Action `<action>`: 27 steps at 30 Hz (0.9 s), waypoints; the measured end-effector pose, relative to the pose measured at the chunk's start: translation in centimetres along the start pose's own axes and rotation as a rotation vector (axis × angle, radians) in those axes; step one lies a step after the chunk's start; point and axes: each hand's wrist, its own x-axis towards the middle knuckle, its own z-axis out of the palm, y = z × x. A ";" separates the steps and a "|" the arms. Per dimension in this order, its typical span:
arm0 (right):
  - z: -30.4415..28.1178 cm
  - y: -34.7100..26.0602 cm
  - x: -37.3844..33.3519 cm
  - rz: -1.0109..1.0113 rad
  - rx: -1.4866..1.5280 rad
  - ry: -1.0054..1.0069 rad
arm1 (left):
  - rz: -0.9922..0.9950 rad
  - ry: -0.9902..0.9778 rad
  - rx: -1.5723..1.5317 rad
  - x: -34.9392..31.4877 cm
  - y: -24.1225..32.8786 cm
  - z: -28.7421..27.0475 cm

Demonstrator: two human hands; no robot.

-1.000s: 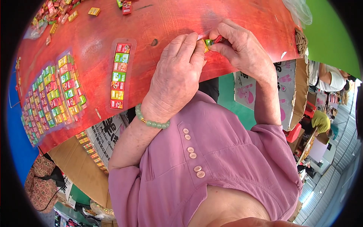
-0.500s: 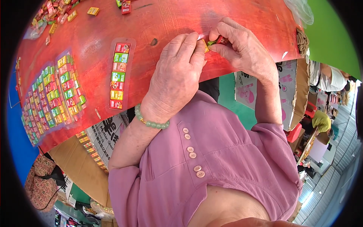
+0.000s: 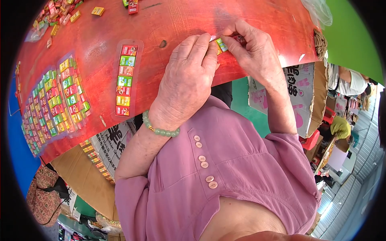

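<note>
My left hand, a green bead bracelet at its wrist, lies flat on the red table with its fingers stretched out. It covers most of whatever is beneath it. Past its fingertips show a small yellow packet and, side by side with it, a small green packet. My right hand is closed, thumb and forefinger at the green packet's edge. A small dark red packet sits within its curled fingers, partly hidden. Left of my hands lies a clear plastic strip tray holding a row of several colourful packets.
Several filled strips lie at the table's left. A heap of loose packets is at the far left, with a yellow packet and a red packet nearby. Cardboard boxes stand below the near edge. A plastic bag lies far right.
The green packet, tilted between my right fingers before, now lies flat beside the yellow one. My right hand has shifted slightly left; my left hand stays in place.
</note>
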 end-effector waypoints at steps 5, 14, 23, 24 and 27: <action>0.4 -0.1 -0.4 -0.079 -0.116 0.060 | 0.010 0.004 0.005 0.0 -0.1 0.1; -2.0 1.3 0.5 0.053 0.288 -0.090 | 0.018 0.010 0.060 0.1 0.0 0.0; -2.5 2.3 1.3 0.014 0.205 -0.189 | 0.014 0.014 0.040 0.1 -0.1 0.1; -2.7 2.4 1.5 0.017 0.206 -0.189 | 0.016 0.012 0.043 0.1 -0.1 0.1; -3.2 3.1 2.3 -0.057 0.220 -0.262 | 0.019 0.012 0.050 0.1 -0.1 0.1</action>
